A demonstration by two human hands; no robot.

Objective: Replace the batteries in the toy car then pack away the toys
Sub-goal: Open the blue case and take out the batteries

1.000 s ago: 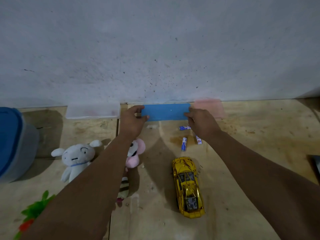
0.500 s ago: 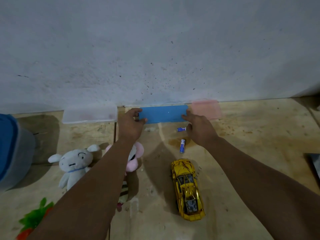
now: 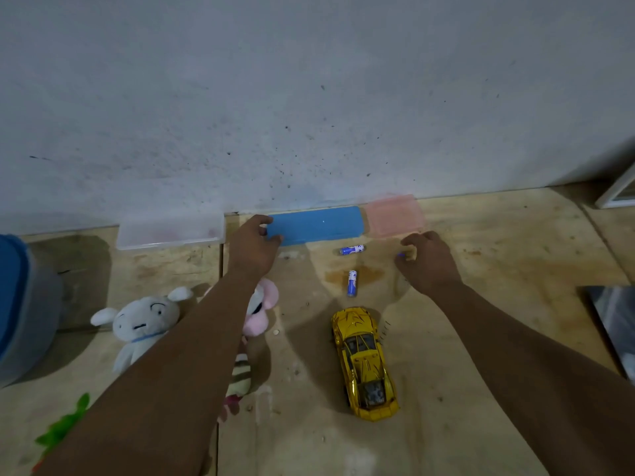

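The yellow toy car (image 3: 364, 362) lies on the wooden floor, nose toward the wall. Two blue-and-white batteries lie beyond it: one (image 3: 352, 282) pointing at the car, another (image 3: 351, 249) lying crosswise by the blue case (image 3: 316, 225). My left hand (image 3: 254, 247) grips the left end of that blue case, which sits against the wall. My right hand (image 3: 426, 261) is off the case, to its right. Its fingers curl over a third battery (image 3: 400, 255), of which only a blue tip shows.
A clear case (image 3: 170, 231) and a pink case (image 3: 395, 214) flank the blue one along the wall. A white plush (image 3: 141, 324) and a pink plush (image 3: 263, 304) lie left of the car. A blue-lidded bin (image 3: 20, 304) stands far left, with a green toy (image 3: 62, 427) below. A dark object (image 3: 615, 324) is at the right edge.
My right hand let go of the blue case's right end and moved right and down onto the third battery. My left hand stays on the case's left end.
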